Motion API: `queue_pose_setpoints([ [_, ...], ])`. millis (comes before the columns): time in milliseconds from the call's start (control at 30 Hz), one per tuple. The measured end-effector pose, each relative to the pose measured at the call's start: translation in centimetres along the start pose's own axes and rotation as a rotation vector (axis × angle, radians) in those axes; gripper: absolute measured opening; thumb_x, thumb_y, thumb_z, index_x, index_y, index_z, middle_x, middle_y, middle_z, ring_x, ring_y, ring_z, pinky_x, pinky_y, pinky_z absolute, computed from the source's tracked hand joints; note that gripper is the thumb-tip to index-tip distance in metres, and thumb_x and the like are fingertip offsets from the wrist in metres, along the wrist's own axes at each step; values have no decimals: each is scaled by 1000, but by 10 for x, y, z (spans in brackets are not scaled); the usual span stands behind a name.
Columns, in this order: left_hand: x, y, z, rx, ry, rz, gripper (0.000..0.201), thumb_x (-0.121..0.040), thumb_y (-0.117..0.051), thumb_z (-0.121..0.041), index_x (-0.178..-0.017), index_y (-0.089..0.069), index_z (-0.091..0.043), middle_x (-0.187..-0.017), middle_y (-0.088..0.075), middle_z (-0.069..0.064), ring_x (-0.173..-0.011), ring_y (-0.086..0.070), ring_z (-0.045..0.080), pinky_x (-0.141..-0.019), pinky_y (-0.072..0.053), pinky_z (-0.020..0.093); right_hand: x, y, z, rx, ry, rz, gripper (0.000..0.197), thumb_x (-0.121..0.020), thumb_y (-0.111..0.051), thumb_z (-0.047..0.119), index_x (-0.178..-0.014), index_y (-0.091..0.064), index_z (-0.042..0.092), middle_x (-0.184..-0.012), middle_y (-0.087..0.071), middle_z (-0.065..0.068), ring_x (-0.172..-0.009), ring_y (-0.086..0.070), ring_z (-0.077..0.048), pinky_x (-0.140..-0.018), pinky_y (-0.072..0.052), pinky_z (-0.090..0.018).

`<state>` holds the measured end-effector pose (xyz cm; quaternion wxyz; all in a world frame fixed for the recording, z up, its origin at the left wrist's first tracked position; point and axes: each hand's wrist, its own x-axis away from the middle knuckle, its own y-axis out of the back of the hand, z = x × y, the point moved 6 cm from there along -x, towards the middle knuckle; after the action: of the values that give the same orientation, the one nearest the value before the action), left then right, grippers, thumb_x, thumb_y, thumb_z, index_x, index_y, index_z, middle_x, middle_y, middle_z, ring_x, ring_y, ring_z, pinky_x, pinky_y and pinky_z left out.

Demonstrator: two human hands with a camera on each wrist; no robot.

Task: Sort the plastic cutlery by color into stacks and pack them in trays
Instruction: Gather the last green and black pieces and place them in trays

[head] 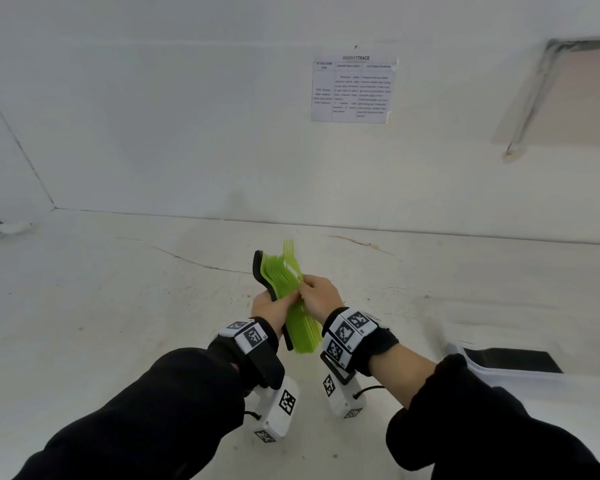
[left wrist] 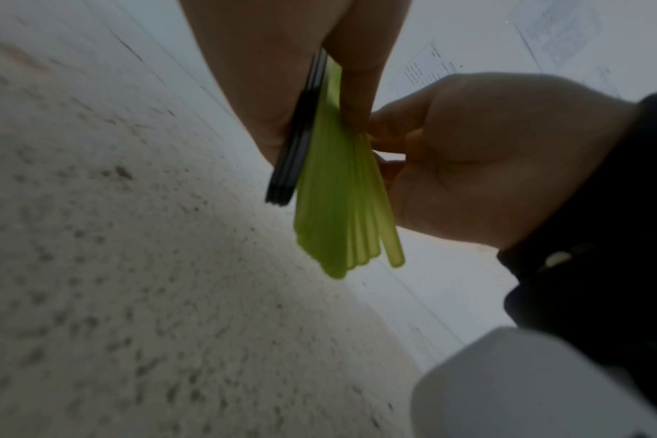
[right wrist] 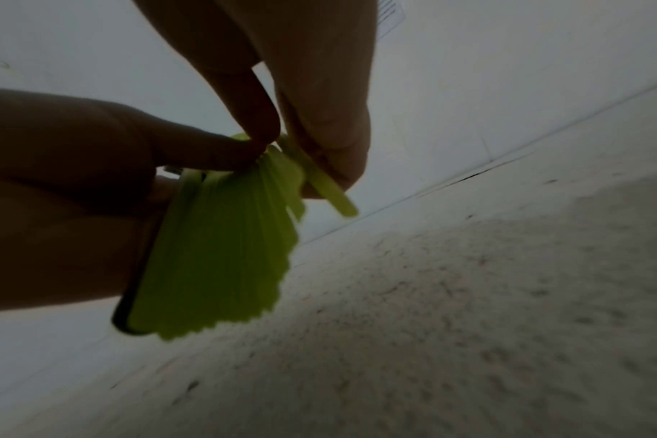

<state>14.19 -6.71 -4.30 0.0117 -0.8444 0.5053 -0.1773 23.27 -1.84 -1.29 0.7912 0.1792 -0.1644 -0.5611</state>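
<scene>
Above the white table I hold a fanned bundle of several lime-green plastic forks (head: 300, 323) (left wrist: 331, 204) (right wrist: 214, 260), with a few black forks (head: 258, 268) (left wrist: 291, 160) stacked against its left side. My left hand (head: 271, 306) (right wrist: 75, 177) grips the bundle around its middle, tines pointing away from me. My right hand (head: 321, 294) (left wrist: 488, 154) pinches one green fork (head: 290, 251) (right wrist: 328, 189) at the right edge of the fan; its tines stand higher than the others.
A white tray (head: 506, 367) with a dark rectangle on it lies at the right edge of the table (head: 118, 306). A printed sheet (head: 352, 90) is stuck on the back wall. The table top is stained and cracked near the back.
</scene>
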Motion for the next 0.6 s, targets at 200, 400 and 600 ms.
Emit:
queue_pose_setpoints([
  [200, 12, -10, 9, 26, -14, -20, 23, -84, -63, 0, -107, -62, 2, -106, -65, 22, -98, -62, 37, -93, -49, 51, 22, 21, -8, -29, -18, -69, 33, -95, -46, 16, -127, -55, 12, -109, -62, -7, -105, -57, -19, -85, -40, -21],
  [400, 14, -15, 13, -21, -33, -12, 19, -83, -65, -1, -102, -63, 0, -107, -65, 24, -102, -62, 39, -94, -48, 53, 31, 27, -13, -10, -29, -111, 33, -96, -45, 16, -126, -58, 9, -120, -62, -10, -112, -55, -21, -92, -39, -21],
  [600, 18, -21, 9, -22, -37, 24, 20, -89, -57, -2, -109, -59, 2, -105, -63, 20, -99, -61, 36, -91, -49, 48, 35, 29, -17, -27, -19, -76, 31, -95, -45, 12, -122, -59, 9, -123, -61, -7, -115, -55, -19, -96, -39, -22],
])
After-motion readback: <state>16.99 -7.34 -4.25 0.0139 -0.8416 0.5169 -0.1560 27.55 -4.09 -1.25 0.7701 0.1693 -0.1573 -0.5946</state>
